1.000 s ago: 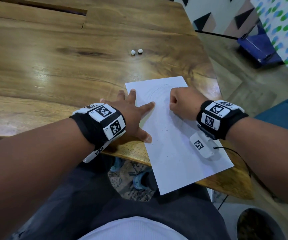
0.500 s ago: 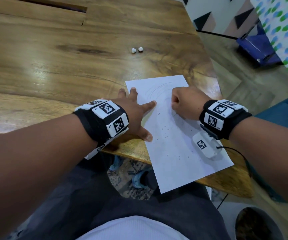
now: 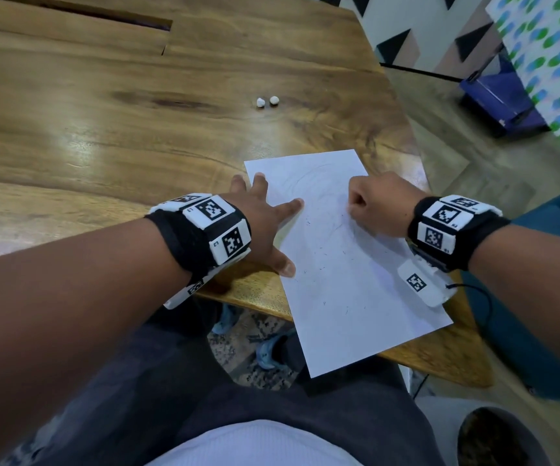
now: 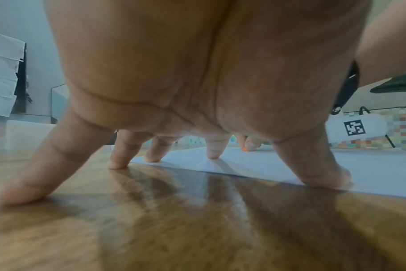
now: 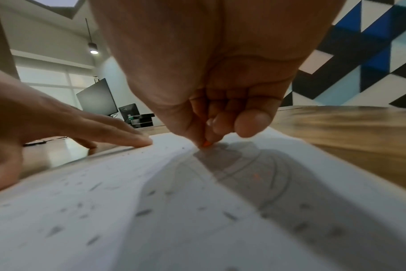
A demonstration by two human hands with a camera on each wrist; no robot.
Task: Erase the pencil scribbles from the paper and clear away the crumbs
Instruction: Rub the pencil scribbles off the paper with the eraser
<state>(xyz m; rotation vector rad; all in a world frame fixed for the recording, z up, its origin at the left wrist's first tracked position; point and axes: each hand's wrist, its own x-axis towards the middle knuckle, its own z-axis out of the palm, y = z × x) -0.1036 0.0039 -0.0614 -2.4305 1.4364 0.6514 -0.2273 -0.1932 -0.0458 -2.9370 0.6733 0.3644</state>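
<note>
Paper (image 3: 346, 264) is lying on the wooden surface (image 3: 103, 136), overhanging its near edge. Left hand (image 3: 265, 227) is pressing it with spread fingers; right hand (image 3: 379, 203) is pinching an orange eraser (image 5: 206, 144) against faint scribbles (image 3: 309, 178), crumbs (image 3: 325, 253) scattered.

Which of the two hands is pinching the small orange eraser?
The right hand: its curled fingers pinch the small orange eraser against the white paper sheet. The left hand lies spread flat, holding nothing.

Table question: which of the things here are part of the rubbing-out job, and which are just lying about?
Part of the job:
paper
orange eraser, pinched in the right hand
crumbs
left hand, holding the sheet flat

Just lying about:
two small white lumps
blue object on the floor
</note>
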